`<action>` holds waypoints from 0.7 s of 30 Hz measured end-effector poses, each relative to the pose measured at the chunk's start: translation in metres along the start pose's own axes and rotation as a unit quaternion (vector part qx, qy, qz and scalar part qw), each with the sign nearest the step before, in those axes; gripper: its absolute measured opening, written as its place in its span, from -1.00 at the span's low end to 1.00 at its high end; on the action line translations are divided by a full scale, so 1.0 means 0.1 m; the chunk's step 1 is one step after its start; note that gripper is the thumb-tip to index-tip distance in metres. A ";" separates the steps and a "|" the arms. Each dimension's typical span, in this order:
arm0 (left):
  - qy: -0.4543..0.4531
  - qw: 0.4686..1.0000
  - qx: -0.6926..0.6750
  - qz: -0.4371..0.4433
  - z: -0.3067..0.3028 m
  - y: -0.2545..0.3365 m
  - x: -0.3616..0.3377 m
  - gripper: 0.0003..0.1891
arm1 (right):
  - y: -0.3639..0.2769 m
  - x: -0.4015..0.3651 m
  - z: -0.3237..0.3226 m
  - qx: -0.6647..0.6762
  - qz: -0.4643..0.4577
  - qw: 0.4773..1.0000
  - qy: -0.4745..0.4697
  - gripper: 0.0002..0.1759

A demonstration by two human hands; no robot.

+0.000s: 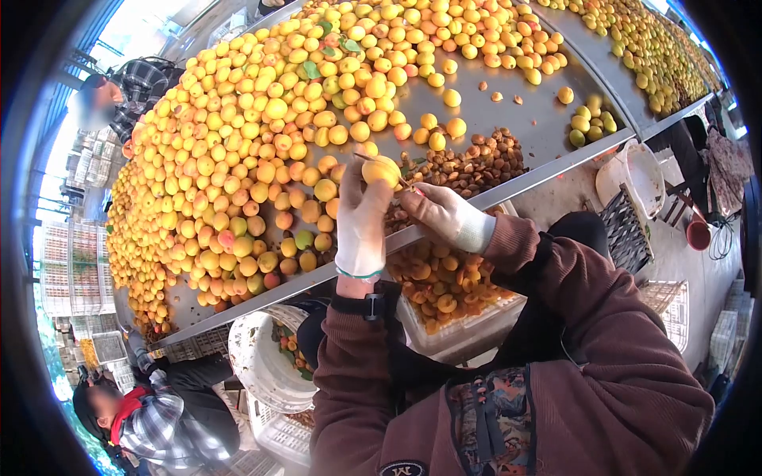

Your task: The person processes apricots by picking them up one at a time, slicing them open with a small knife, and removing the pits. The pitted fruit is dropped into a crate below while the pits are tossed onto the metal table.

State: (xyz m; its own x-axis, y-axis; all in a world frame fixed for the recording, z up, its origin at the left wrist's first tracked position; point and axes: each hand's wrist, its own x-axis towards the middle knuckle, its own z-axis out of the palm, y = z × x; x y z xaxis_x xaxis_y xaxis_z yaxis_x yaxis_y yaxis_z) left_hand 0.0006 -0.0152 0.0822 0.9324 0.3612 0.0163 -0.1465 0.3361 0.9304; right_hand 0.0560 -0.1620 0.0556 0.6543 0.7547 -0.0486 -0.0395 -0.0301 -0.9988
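My left hand (pixel 361 218), in a whitish glove, is closed around a yellow apricot (pixel 381 172) above the table's near edge. Close against that fruit is my right hand (pixel 448 214), also gloved, its fingers pinched on a small thin tool (pixel 407 186) with a red part, mostly hidden by the fingers. Just beyond the hands lies a heap of brown apricot pits (pixel 476 165). Below them, a white crate (pixel 464 337) holds split orange apricot halves (pixel 440 282).
Whole apricots (pixel 262 119) cover much of the metal table (pixel 484 107). A white bucket (pixel 266 361) stands at my left, another bucket (pixel 635 178) at the right. Two people sit or stand along the left, one in a checked shirt (pixel 171 432).
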 end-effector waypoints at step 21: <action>-0.014 0.996 -0.076 -0.041 0.11 -0.13 0.01 -0.43 | 0.03 0.09 0.06 -0.108 -0.099 0.987 0.070 -0.58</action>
State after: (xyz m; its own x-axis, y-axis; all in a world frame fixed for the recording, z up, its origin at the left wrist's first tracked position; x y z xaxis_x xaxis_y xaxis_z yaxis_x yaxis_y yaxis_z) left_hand 0.0073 -0.0284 0.0736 0.9519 0.3030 -0.0451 -0.1159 0.4925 0.8626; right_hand 0.0568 -0.1515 0.0521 0.7322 0.6616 0.1618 0.2520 -0.0424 -0.9668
